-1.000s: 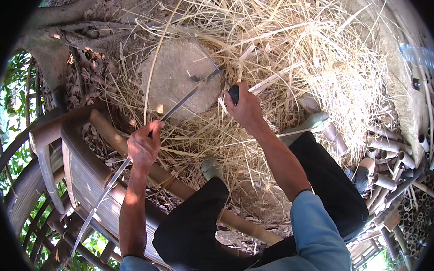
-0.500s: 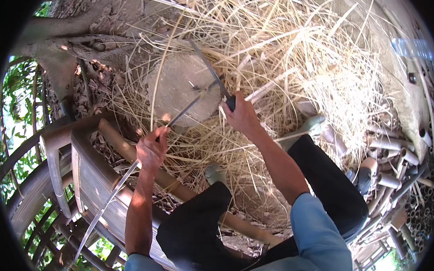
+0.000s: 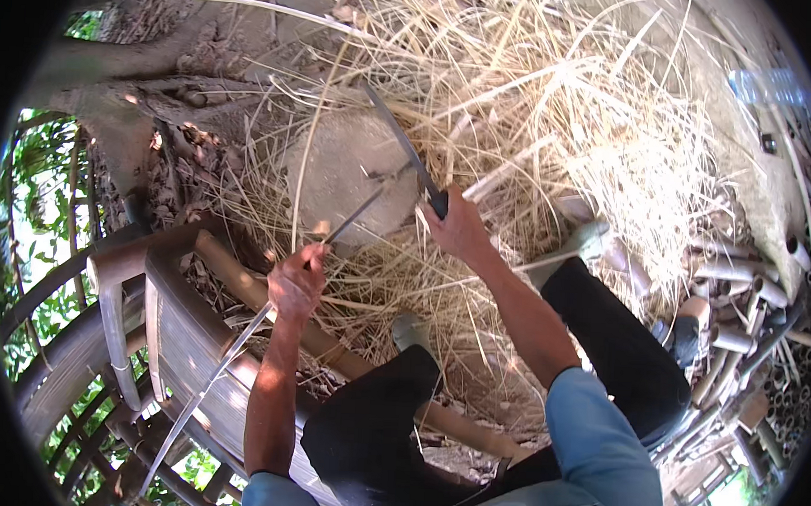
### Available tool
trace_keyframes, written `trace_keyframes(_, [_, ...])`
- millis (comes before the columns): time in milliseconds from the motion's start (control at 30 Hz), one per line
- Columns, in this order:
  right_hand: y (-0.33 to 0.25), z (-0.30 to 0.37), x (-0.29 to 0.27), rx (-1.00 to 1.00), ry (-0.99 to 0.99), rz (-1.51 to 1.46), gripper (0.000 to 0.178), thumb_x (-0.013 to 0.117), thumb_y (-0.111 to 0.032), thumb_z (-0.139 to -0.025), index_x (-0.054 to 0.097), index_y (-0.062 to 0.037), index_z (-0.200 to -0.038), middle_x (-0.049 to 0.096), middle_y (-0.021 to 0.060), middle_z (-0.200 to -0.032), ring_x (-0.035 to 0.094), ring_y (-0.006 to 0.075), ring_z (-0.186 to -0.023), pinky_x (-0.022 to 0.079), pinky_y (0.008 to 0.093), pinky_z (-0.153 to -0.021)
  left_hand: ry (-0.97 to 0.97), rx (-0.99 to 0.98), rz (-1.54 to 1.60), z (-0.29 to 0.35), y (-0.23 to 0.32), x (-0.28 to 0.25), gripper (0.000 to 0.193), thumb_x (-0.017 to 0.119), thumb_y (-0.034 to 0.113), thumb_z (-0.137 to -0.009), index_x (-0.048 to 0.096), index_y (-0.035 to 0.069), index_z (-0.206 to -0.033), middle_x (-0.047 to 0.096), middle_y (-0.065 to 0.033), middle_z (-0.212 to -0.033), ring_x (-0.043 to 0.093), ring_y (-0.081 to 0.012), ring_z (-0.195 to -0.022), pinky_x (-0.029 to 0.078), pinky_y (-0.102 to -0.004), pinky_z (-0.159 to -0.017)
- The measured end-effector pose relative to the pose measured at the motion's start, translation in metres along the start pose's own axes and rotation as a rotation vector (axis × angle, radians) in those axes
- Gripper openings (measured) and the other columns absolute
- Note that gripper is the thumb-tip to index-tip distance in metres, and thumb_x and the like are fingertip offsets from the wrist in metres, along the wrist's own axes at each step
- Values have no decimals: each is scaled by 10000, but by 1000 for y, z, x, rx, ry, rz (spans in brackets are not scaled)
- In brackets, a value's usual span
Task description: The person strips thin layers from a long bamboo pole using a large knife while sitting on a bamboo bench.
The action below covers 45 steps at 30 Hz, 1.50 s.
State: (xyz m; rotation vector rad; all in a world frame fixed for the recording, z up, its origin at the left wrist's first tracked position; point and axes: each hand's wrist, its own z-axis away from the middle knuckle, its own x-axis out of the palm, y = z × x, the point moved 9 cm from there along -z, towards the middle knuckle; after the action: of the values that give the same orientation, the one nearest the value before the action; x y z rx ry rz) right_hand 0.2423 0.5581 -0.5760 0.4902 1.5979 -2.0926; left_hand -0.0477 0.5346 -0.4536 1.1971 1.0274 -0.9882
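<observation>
Knife (image 3: 406, 147) has rolled in R hand (image 3: 461, 228) over last sec: flat shows more now, was nearer edge-on. R fingers wrapped round its handle. L hand (image 3: 296, 282) pinched on long strip (image 3: 230, 354), which appears to run thru it: pale tail down past brown bench (image 3: 197, 352), short dark end over flat slab (image 3: 337, 173). Short end looks less long than 1 s ago; my cam also shifted, can't be sure. Blade & strip apart, so I judge no cutting contact this instant.
</observation>
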Motion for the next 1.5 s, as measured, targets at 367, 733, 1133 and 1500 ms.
trace_keyframes(367, [7, -24, 21, -3, 91, -55, 406, 724, -206, -873, 444, 19, -1063, 620, 266, -685, 644, 497, -645, 506, 517, -529, 256, 246, 72, 2, 6, -12, 235, 657, 380, -967, 782, 220, -849, 756, -75, -796, 699, -309, -587, 573, -397, -549])
trace_keyframes(733, [-25, 28, -10, -146, 7, 90, 417, 706, -260, -882, 504, -55, -1182, 678, 208, -800, 685, 411, -692, 526, 512, -627, -480, -187, 382, 16, 8, -3, 243, 631, 208, -1007, 751, 3, -1058, 644, -11, -674, 510, -87, -586, 419, -293, -543])
trace_keyframes(1133, [-9, 49, 26, -71, -187, 243, 307, 689, -338, -881, 606, -49, -943, 699, 137, -752, 697, 323, -638, 564, 457, -603, -943, -910, 962, 121, 21, 20, 275, 500, 292, -1084, 645, 65, -1027, 305, 89, -533, 246, -26, -398, 178, -233, -351])
trace_keyframes(1500, [-14, 67, 23, -167, -230, 221, 230, 697, -314, -853, 647, -102, -926, 690, 114, -720, 695, 289, -613, 559, 432, -571, -878, -905, 1100, 142, 40, 30, 267, 475, 312, -1093, 584, 84, -1007, 307, 74, -547, 244, -32, -404, 199, -241, -363])
